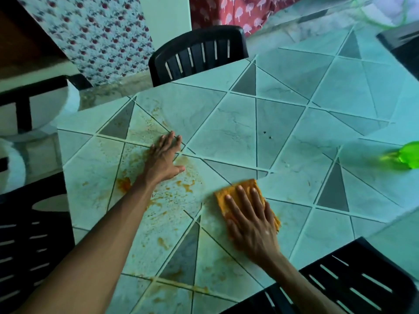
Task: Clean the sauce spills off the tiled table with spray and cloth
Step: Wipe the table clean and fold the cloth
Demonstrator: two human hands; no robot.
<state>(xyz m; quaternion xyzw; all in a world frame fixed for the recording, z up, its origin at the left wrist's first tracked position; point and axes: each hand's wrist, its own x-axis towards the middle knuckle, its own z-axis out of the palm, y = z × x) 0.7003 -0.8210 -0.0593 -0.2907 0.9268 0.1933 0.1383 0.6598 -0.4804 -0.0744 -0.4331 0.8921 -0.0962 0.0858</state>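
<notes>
The tiled table (283,123) has pale green and grey triangular tiles. Orange sauce spills (123,184) and smears cover its near-left part, reaching down to the front edge. My right hand (249,218) lies flat with straight fingers on an orange cloth (226,193), pressing it onto the tiles just right of the smears. My left hand (164,159) rests palm down with spread fingers on the stained tiles further left. A green spray bottle (405,155), blurred, lies at the table's right edge, far from both hands.
Black plastic chairs stand around the table: one at the far side (197,53), one at the near right (353,279), one at the near left (29,234). Two small dark specks (267,135) lie mid-table. Patterned fabrics (90,35) hang behind.
</notes>
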